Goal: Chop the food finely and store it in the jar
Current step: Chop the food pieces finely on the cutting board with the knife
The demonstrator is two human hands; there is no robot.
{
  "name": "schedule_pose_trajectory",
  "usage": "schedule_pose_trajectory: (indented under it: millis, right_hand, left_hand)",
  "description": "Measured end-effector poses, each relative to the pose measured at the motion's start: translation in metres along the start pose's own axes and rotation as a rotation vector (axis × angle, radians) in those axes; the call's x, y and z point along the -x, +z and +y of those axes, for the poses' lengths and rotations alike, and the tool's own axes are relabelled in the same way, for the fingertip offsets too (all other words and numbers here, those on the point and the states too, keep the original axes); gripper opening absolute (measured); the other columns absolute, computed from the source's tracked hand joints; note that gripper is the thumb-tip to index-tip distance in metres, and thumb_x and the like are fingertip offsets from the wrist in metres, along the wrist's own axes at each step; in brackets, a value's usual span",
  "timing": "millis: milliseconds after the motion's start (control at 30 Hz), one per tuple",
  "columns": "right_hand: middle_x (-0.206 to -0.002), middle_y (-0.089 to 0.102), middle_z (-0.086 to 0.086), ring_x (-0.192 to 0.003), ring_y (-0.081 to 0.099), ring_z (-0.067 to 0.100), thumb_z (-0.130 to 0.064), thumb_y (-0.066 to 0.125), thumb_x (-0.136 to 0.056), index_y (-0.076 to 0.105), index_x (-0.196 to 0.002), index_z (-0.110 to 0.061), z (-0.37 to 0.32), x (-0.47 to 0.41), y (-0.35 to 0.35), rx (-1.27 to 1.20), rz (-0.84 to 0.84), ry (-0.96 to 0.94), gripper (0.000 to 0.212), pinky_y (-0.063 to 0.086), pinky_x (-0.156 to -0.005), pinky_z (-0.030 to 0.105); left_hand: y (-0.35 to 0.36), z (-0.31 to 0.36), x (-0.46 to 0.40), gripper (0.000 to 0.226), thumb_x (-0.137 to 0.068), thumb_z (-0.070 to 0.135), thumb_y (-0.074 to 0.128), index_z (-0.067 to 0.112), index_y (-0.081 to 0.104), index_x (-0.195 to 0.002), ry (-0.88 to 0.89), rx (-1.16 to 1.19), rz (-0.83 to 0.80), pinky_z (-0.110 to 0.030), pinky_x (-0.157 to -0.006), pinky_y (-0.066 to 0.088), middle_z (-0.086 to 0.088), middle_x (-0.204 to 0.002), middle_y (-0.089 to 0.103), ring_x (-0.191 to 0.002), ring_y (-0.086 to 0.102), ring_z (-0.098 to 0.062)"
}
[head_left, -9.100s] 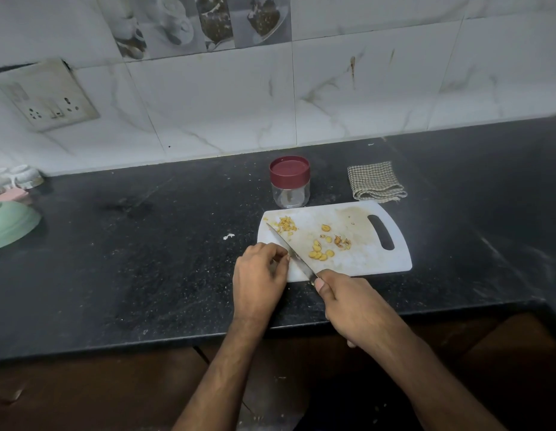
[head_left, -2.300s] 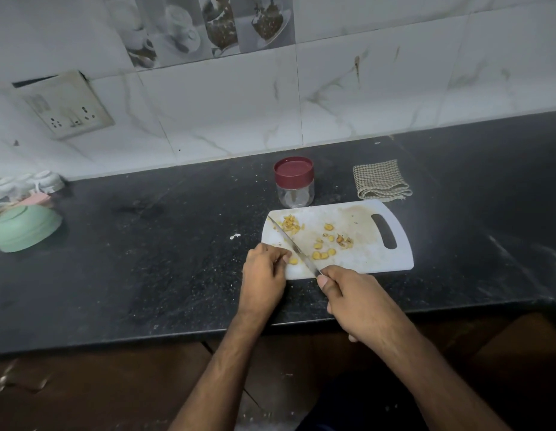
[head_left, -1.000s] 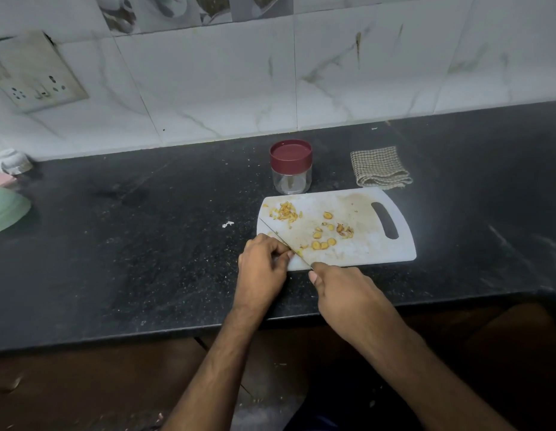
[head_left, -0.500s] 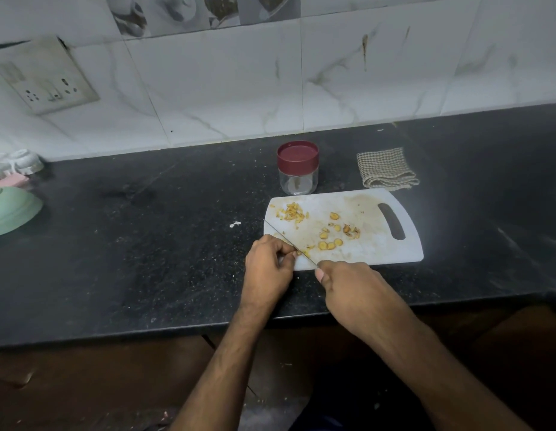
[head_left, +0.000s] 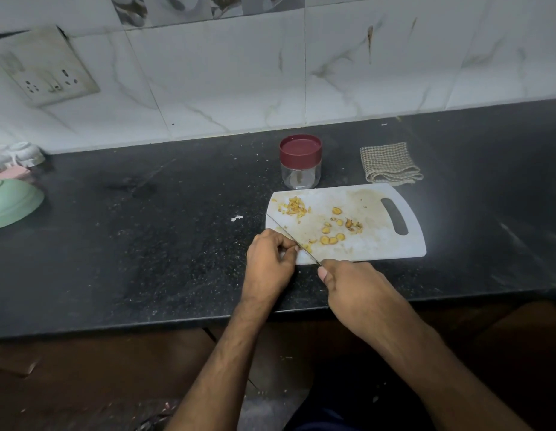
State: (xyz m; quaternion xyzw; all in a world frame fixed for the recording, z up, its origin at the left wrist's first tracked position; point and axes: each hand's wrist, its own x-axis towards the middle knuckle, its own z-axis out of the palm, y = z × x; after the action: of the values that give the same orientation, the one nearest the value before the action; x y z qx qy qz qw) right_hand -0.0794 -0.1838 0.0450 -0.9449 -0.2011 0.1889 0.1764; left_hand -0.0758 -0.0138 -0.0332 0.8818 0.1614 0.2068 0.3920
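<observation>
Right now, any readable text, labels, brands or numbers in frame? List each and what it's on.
None readable.
Jar: no label visible.
Cutting board: only stains, no print.
Socket plate: no markings legible.
Wall tile pictures: images only, blurred.

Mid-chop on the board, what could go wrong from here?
1. The left hand pinches the food with fingertips right against the knife blade, which the right hand holds; a slip could nick a finger.
2. The cut is at the board's near-left corner, so pieces may fall onto the counter.
3. The jar still has its lid on, so storing needs a free hand first.
</observation>
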Motion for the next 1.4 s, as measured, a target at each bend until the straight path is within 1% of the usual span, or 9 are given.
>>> schedule_pose_trajectory:
  millis: [100, 300, 433, 600, 833, 967, 1100, 1267, 1400]
  right_hand:
    - [-0.091, 0.060, -0.002, -0.086, 0.059, 0.018, -0.041, 0.031, -0.108, 0.057, -0.113, -0.026, -0.002, -0.007, 0.005, -0.017, 0.025, -0.018, 0.031, 0.055, -0.081, 0.041]
    - [-0.097, 0.059, -0.002, -0.089, 0.058, 0.016, -0.040, 0.030, -0.109, 0.057, -0.116, -0.027, 0.001, -0.001, 0.001, -0.018, -0.001, -0.005, 0.030, 0.050, -0.077, 0.034]
    - [-0.088, 0.059, -0.002, -0.082, 0.058, 0.016, -0.040, 0.030, -0.108, 0.055, -0.108, -0.027, 0.002, -0.008, 0.008, -0.036, 0.025, -0.026, 0.029, 0.054, -0.077, 0.039]
    - [-0.094, 0.058, -0.002, -0.089, 0.058, 0.017, -0.040, 0.029, -0.109, 0.056, -0.113, -0.027, 0.004, -0.002, 0.002, -0.040, 0.010, -0.015, 0.030, 0.050, -0.077, 0.035]
    - [-0.091, 0.060, 0.000, -0.084, 0.059, 0.016, -0.039, 0.030, -0.109, 0.056, -0.110, -0.026, 0.001, -0.006, 0.000, -0.022, 0.000, -0.030, 0.029, 0.053, -0.076, 0.036]
    - [-0.095, 0.058, 0.000, -0.088, 0.058, 0.018, -0.037, 0.030, -0.109, 0.054, -0.109, -0.026, -0.002, -0.004, 0.003, -0.024, -0.004, -0.014, 0.027, 0.052, -0.078, 0.036]
    - [-0.088, 0.061, 0.001, -0.081, 0.060, 0.017, -0.038, 0.030, -0.109, 0.054, -0.103, -0.025, -0.003, -0.012, 0.005, -0.034, 0.006, -0.028, 0.027, 0.053, -0.074, 0.037]
    - [-0.094, 0.058, -0.001, -0.087, 0.058, 0.016, -0.038, 0.029, -0.109, 0.053, -0.107, -0.027, -0.001, -0.004, 0.004, -0.021, -0.006, -0.016, 0.026, 0.048, -0.073, 0.034]
    - [-0.092, 0.059, 0.001, -0.086, 0.059, 0.021, -0.035, 0.030, -0.109, 0.054, -0.113, -0.024, -0.008, -0.009, 0.012, 0.007, 0.055, -0.030, 0.027, 0.052, -0.077, 0.039]
  left_hand:
    - [0.000, 0.000, 0.001, 0.024, -0.088, 0.012, 0.074, 0.027, 0.064, -0.072, -0.010, 0.005, -0.007, -0.012, -0.077, 0.040, 0.013, -0.089, 0.062, -0.094, 0.056, -0.009]
    - [-0.001, 0.001, 0.001, 0.025, -0.088, 0.013, 0.074, 0.028, 0.063, -0.072, -0.016, 0.017, -0.001, -0.021, -0.081, 0.046, 0.015, -0.089, 0.060, -0.093, 0.058, -0.010]
    - [0.000, 0.000, 0.001, 0.019, -0.088, 0.013, 0.075, 0.023, 0.067, -0.074, -0.019, 0.025, -0.007, -0.022, -0.080, 0.047, 0.015, -0.088, 0.061, -0.092, 0.059, -0.012]
    - [0.000, 0.000, 0.001, 0.025, -0.088, 0.012, 0.075, 0.027, 0.063, -0.071, -0.020, 0.038, 0.003, -0.024, -0.079, 0.048, 0.014, -0.089, 0.062, -0.092, 0.060, -0.014]
    - [0.001, -0.003, 0.001, 0.027, -0.088, 0.012, 0.077, 0.029, 0.064, -0.072, -0.033, 0.085, -0.014, -0.031, -0.084, 0.053, 0.014, -0.090, 0.063, -0.094, 0.062, -0.014]
    - [-0.001, -0.003, 0.000, 0.029, -0.088, 0.011, 0.076, 0.032, 0.064, -0.071, -0.050, 0.087, -0.002, -0.028, -0.085, 0.052, 0.016, -0.090, 0.063, -0.095, 0.062, -0.011]
    - [0.000, -0.003, 0.001, 0.023, -0.087, 0.012, 0.076, 0.029, 0.067, -0.073, -0.066, 0.090, -0.004, -0.031, -0.087, 0.054, 0.015, -0.090, 0.065, -0.094, 0.063, -0.011]
    - [0.001, -0.004, 0.000, 0.018, -0.086, 0.015, 0.076, 0.024, 0.066, -0.074, -0.080, 0.086, 0.018, -0.032, -0.083, 0.054, 0.014, -0.087, 0.064, -0.091, 0.063, -0.013]
    - [0.002, -0.006, 0.000, 0.019, -0.085, 0.013, 0.075, 0.023, 0.066, -0.072, -0.067, 0.084, 0.023, -0.033, -0.081, 0.054, 0.012, -0.086, 0.064, -0.090, 0.063, -0.014]
